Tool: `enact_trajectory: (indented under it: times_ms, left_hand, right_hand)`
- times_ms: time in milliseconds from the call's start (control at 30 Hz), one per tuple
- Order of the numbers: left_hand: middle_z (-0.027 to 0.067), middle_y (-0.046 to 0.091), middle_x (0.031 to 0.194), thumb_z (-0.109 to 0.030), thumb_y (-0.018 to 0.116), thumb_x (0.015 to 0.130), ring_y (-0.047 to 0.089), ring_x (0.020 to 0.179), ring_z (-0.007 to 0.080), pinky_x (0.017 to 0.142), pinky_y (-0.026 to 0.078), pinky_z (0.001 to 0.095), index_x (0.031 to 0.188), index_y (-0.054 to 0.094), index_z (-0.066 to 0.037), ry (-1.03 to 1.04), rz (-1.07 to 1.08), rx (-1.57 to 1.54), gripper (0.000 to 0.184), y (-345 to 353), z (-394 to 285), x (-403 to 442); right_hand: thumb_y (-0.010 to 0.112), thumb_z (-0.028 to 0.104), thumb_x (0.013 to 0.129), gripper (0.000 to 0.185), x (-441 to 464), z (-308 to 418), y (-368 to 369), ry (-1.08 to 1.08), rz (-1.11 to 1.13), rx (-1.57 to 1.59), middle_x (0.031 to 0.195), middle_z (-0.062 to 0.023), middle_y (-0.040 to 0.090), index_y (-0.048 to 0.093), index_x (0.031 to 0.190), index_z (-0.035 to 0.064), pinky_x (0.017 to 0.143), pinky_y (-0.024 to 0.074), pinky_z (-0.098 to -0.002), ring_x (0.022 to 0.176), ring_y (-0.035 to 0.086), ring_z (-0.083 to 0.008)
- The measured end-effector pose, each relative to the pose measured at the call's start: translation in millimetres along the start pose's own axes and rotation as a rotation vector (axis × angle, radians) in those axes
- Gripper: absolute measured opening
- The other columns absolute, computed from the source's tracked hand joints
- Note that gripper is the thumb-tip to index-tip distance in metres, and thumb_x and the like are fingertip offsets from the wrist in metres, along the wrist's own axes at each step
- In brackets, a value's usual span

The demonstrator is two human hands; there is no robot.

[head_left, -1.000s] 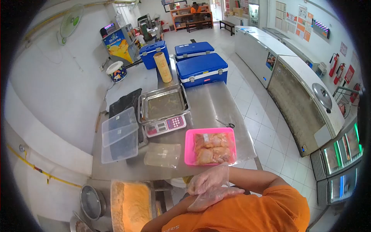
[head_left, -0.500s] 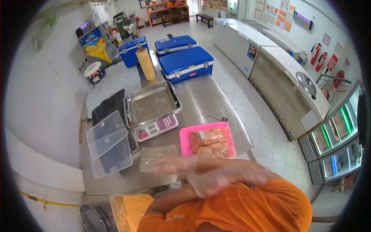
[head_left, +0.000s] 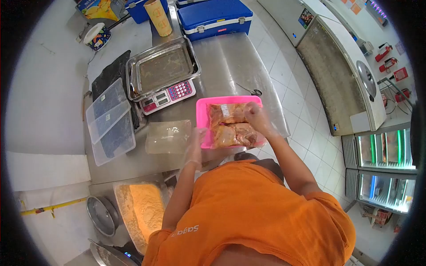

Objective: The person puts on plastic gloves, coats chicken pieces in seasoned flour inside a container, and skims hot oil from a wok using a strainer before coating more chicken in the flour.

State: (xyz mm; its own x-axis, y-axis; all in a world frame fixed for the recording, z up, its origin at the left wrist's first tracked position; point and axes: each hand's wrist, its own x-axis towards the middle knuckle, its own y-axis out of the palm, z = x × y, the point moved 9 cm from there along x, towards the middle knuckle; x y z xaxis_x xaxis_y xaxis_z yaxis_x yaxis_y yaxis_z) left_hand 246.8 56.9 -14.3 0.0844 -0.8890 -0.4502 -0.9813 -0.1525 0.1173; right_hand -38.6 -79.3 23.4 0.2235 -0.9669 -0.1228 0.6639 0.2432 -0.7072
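Note:
A pink tray (head_left: 201,106) on the steel table holds clear plastic bags of marinated raw meat (head_left: 230,133), one with a white label. My right hand (head_left: 257,119), in a clear plastic glove, is curled closed over the upper right part of the bags. What its fingers grip is hidden. At the tray's left edge is my left hand (head_left: 194,142), also gloved, slightly blurred, its fingers stretched toward the tray. Just left of that hand lies a flat clear plastic bag (head_left: 167,137).
A steel pan (head_left: 133,84) rests on a digital scale (head_left: 166,96). Clear plastic lids (head_left: 111,133) lie at left, scissors (head_left: 254,92) beyond the tray. A tub of orange powder (head_left: 144,208) stands near my left elbow. Blue coolers (head_left: 215,20) and a plastic-wrap roll (head_left: 158,17) are at the back.
My arms were crossed in front of me, hands away from the meat. They have uncrossed, and both hands are now at the pink tray. The view has tilted down.

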Motion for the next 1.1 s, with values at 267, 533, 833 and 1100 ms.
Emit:
enact_trajectory:
  times_ms: [267,533,833,1100]
  left_hand:
    - [0.0217,0.065,0.125,-0.022,0.064,0.093,0.062,0.119,0.0368,0.103,0.048,0.0462,0.128,0.063,-0.002,1.071,0.066,1.058,0.04,134,-96,20]
    - [0.0138,0.065,0.094,-0.026,0.067,0.091,0.064,0.093,0.0347,0.077,0.052,0.0515,0.106,0.066,-0.006,0.866,0.143,1.237,0.025,145,-63,51]
    - [0.0167,0.061,0.096,-0.024,0.07,0.085,0.061,0.095,0.0381,0.079,0.052,0.0508,0.084,0.07,-0.002,0.784,0.019,1.172,0.022,137,-63,44]
    - [0.0242,0.054,0.122,-0.015,0.067,0.082,0.051,0.114,0.0433,0.1,0.044,0.0527,0.117,0.064,0.004,0.771,0.0,1.02,0.039,119,-54,51]
  right_hand:
    - [0.066,0.013,0.085,0.022,-14,66,35,-0.502,-0.109,-0.465,0.099,-0.0218,0.07,0.068,0.1,-0.0037,0.086,0.0554,-0.0452,0.098,0.071,-0.0346]
    - [0.062,0.01,0.087,0.018,9,16,72,-0.331,0.258,-0.457,0.092,-0.0208,0.071,0.072,0.096,-0.0012,0.074,0.0584,-0.0432,0.083,0.073,-0.0352]
    - [0.058,0.011,0.087,0.025,12,44,57,-0.398,-0.007,-0.67,0.106,-0.0231,0.069,0.07,0.105,-0.0018,0.09,0.0526,-0.0432,0.102,0.067,-0.0347]
    - [0.059,0.019,0.09,0.032,54,79,75,-0.494,0.256,-0.748,0.114,-0.0227,0.068,0.066,0.115,-0.001,0.091,0.054,-0.0446,0.109,0.068,-0.0331]
